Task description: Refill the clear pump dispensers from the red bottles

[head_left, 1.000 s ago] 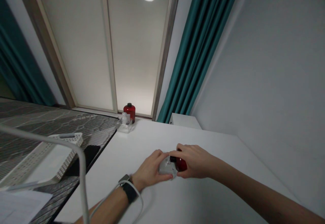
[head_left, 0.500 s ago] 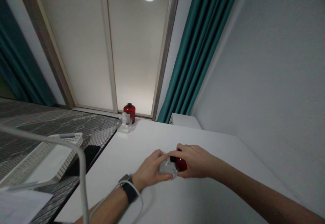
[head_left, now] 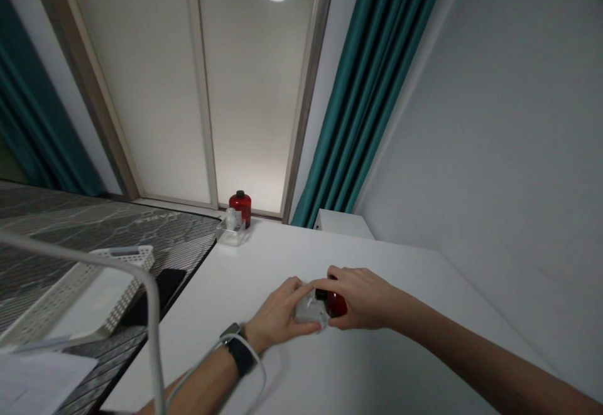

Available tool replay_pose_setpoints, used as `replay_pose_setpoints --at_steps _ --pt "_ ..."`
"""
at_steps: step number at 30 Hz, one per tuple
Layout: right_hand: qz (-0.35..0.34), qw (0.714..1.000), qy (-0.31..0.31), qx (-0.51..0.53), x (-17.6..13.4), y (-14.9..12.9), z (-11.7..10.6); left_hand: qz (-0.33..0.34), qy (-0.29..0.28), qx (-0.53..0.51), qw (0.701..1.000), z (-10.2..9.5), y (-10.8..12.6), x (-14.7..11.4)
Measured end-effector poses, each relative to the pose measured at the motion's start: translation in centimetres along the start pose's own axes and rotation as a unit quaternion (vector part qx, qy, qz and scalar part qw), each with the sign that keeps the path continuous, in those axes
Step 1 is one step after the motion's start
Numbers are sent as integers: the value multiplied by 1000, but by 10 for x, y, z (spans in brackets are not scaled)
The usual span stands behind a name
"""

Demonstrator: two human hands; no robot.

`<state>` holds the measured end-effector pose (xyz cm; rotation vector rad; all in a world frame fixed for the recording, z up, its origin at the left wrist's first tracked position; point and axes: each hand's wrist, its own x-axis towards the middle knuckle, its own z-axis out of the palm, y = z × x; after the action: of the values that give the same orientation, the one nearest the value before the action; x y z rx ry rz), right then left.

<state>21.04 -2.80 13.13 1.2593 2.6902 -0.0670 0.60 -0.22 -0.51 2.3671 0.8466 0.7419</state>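
My left hand (head_left: 277, 316) curls around a small clear container (head_left: 308, 311) on the white table (head_left: 226, 296), thumb and fingers at its sides. A smartwatch and a white cable are on that wrist. My right hand (head_left: 360, 299) grips a red bottle (head_left: 336, 304) with a black cap (head_left: 321, 294). This bottle lies right beside the clear container, its cap pointing left to the container's edge. Both index fingers meet above the cap. Fingers cover part of the bottle and the container, and whether the two touch I cannot tell.
At the table's far end stand another red bottle (head_left: 241, 206) and a clear tray (head_left: 230, 237) holding whitish items. Left, a white perforated basket (head_left: 80, 296) and a black flat object (head_left: 162, 289) rest on a patterned grey surface. A grey-white bar (head_left: 153, 314) crosses the lower left.
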Motion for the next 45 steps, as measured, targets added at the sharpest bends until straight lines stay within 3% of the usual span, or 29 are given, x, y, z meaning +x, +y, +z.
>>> replay_pose_setpoints --at_steps 45 --pt "-4 1000 -2 -15 1 0 -2 2 2 6 1000 0 0 -1"
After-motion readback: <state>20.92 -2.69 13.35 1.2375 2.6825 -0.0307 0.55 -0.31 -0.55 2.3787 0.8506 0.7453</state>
